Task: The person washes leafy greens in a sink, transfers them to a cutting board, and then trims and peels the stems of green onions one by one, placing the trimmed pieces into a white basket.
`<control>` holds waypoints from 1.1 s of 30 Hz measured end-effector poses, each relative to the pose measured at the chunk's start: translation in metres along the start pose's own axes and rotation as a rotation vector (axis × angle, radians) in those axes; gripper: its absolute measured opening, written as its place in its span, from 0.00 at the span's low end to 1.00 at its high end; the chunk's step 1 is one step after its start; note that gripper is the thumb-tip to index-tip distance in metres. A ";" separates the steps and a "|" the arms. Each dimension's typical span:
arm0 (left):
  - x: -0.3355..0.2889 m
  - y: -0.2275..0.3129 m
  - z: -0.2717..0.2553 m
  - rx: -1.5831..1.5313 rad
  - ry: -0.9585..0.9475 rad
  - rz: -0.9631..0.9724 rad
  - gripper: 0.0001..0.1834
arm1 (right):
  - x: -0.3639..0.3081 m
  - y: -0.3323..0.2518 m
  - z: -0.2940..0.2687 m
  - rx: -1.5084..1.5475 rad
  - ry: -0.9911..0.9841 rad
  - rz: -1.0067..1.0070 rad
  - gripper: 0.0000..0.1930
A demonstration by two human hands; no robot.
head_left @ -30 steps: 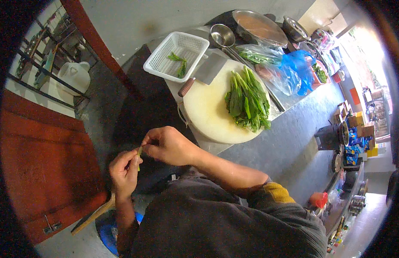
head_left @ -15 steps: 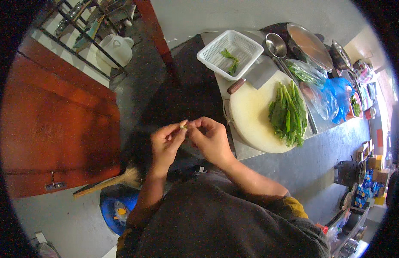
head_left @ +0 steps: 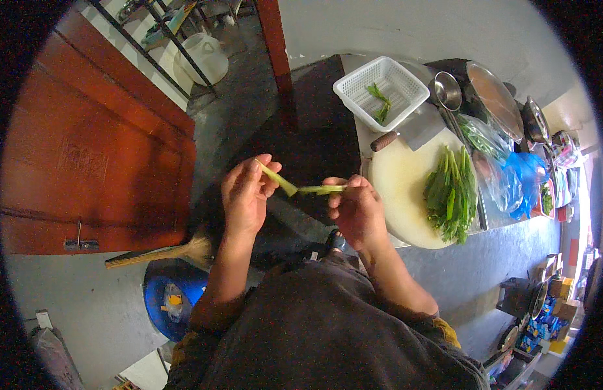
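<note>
My left hand (head_left: 244,198) pinches a pale green stalk (head_left: 279,179) that slants down to the right from its fingertips. Opposite it, my right hand (head_left: 361,211) grips another thin green stalk (head_left: 316,190), which points left. The two stalk ends meet or nearly meet in mid-air, in front of my body and left of the table. A bunch of leafy greens (head_left: 451,201) lies on the right part of the round white chopping board (head_left: 398,179). Beyond the board, a white perforated basket (head_left: 355,103) holds a few green sprigs (head_left: 381,107).
A cleaver (head_left: 424,129) rests at the board's far edge, its brown handle pointing left. Metal ladle (head_left: 447,91), large lidded pan (head_left: 493,94) and blue plastic bag (head_left: 528,182) stand farther right. At left are a red door (head_left: 100,162), a broom (head_left: 161,252) and a blue bin (head_left: 157,305).
My hands have moved apart from a close pinch, and a stalk now shows in each. The view has shifted, so the table sits farther right and lower.
</note>
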State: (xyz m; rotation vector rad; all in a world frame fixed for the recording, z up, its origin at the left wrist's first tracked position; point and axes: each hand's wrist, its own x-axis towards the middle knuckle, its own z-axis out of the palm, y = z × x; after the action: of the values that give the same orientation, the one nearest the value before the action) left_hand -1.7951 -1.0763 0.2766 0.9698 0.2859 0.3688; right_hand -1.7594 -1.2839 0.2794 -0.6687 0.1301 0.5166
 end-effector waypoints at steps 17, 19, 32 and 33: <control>-0.012 0.008 0.010 0.182 -0.380 0.051 0.16 | -0.014 -0.001 0.033 -0.769 -0.169 -0.221 0.08; -0.013 0.009 0.012 0.327 -0.421 0.083 0.16 | -0.015 -0.011 0.040 -0.888 -0.181 -0.262 0.08; -0.015 -0.008 0.033 0.703 -0.489 0.182 0.08 | -0.006 -0.032 0.023 -1.148 -0.142 -0.152 0.06; -0.014 -0.012 0.037 0.721 -0.494 0.186 0.08 | -0.006 -0.035 0.018 -1.120 -0.140 -0.181 0.06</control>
State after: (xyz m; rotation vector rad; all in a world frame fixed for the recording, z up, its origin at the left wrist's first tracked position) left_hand -1.7911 -1.1167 0.2874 1.7635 -0.1437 0.1785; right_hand -1.7481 -1.2979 0.3148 -1.7112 -0.3864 0.4320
